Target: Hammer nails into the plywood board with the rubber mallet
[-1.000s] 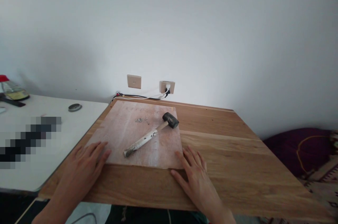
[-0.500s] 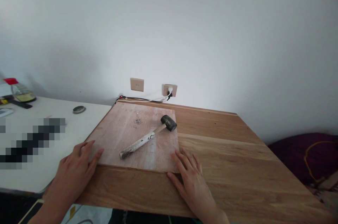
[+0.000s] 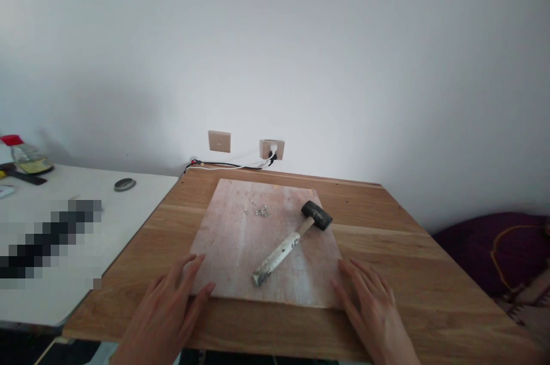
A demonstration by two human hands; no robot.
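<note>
A pale pinkish wooden board (image 3: 240, 239) lies flat on a wooden table (image 3: 408, 273). On the board rest a black-headed mallet (image 3: 292, 242) with a worn light handle and a few small nails (image 3: 260, 210). My left hand (image 3: 172, 305) lies flat with fingers spread, touching the board's near left corner. My right hand (image 3: 372, 302) lies flat with fingers stretched, against the board's near right corner. Neither hand holds anything.
A white table (image 3: 64, 250) adjoins on the left, with a red-capped bottle (image 3: 23, 156), a round metal lid (image 3: 124, 184) and a blurred patch. Wall sockets (image 3: 271, 149) with cables sit behind the table. A dark purple cushion (image 3: 494, 244) lies at right.
The board, with mallet and nails on it, has slid to the right towards the table's middle. Both hands moved right with it, staying at its near corners.
</note>
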